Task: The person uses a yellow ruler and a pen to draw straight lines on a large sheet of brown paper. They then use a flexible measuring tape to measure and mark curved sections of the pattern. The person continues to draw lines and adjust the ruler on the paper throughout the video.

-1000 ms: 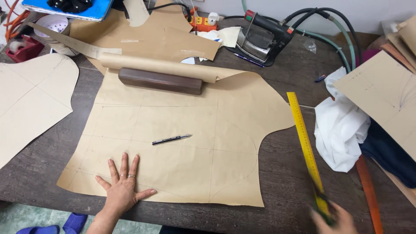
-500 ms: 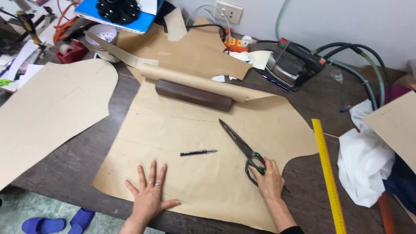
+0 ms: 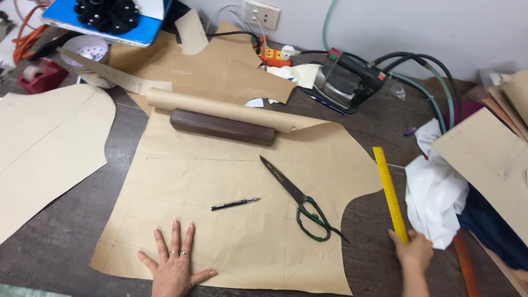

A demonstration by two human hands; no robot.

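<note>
Two hands: left hand (image 3: 177,265) flat, right hand (image 3: 413,252) gripping ruler (image 3: 389,193)

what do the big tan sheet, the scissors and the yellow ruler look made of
Tan sheet: matte kraft paper, apparently; thin, with a curled top edge and pencil lines. Scissors: metal blades with a dull sheen, dark green handles, probably coated. Yellow ruler, its near end under the right hand: stiff and flat; painted metal or plastic, hard to tell.

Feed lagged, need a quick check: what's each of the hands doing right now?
Left hand: open, fingers spread, pressed flat on the tan paper pattern sheet.
Right hand: closed around the lower end of the long yellow ruler.
</note>
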